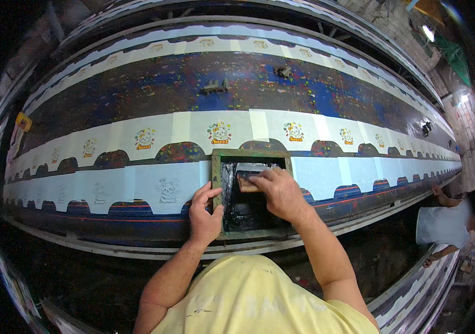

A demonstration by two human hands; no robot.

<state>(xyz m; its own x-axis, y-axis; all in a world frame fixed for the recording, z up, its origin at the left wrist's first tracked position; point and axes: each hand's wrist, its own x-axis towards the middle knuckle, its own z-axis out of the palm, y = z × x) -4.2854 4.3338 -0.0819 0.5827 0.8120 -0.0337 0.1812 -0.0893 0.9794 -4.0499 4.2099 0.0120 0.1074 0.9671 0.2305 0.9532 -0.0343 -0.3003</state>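
Observation:
A screen-printing frame [215,170] with a worn green-brown wooden rim lies flat on the near row of pale blue fabric pieces [321,172]. Black ink coats the inside of its mesh. My left hand [205,216] grips the frame's left side, its fingers and thumb pressed on the rim. Inside the frame, toward its far end, my right hand [283,193] is closed round a wooden-handled squeegee [247,182]. Part of the squeegee is hidden under my fingers. Left of the frame, a fabric piece bears a black outline print of a cartoon figure [167,190].
Beyond the frame runs a row of white pieces with coloured cartoon prints [220,132]. Small grey objects [215,86] rest on the paint-spotted long table [165,83]. A yellow object [23,122] sits at its left end. Another person [443,225] is at the right.

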